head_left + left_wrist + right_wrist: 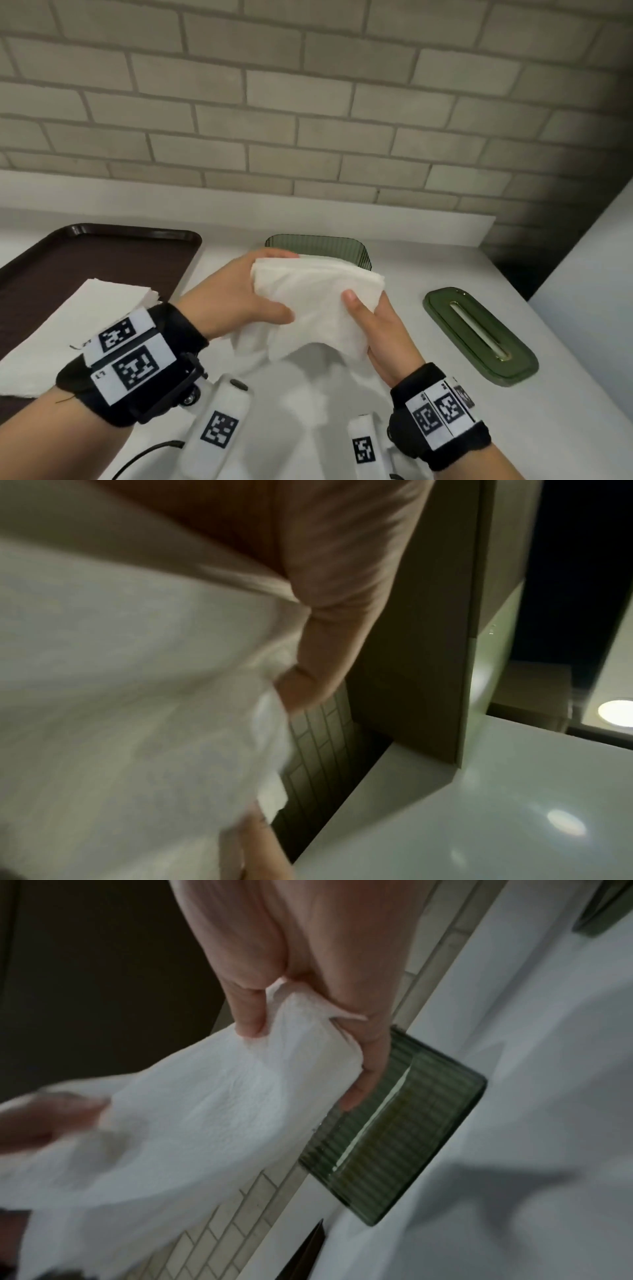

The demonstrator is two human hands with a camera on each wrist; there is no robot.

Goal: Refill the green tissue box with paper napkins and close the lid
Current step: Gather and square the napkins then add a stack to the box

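Both hands hold a bundle of white paper napkins [315, 301] in the air, just in front of the open green ribbed tissue box [329, 245]. My left hand [246, 294] grips the bundle's left end, thumb on top. My right hand [373, 325] pinches its right side, thumb on the upper face. In the right wrist view the napkins [212, 1102] sag between thumb and fingers [363, 1085], with the box [411, 1137] lying beyond on the counter. The left wrist view shows blurred napkins [137, 696] against my palm. The green lid [479, 335] with its slot lies to the right on the counter.
A brown tray [102, 253] sits at the left, with a stack of loose white napkins [78, 325] overlapping its front. The white counter [428, 260] ends at a brick wall [308, 102] behind. A white panel [589, 267] rises at the right.
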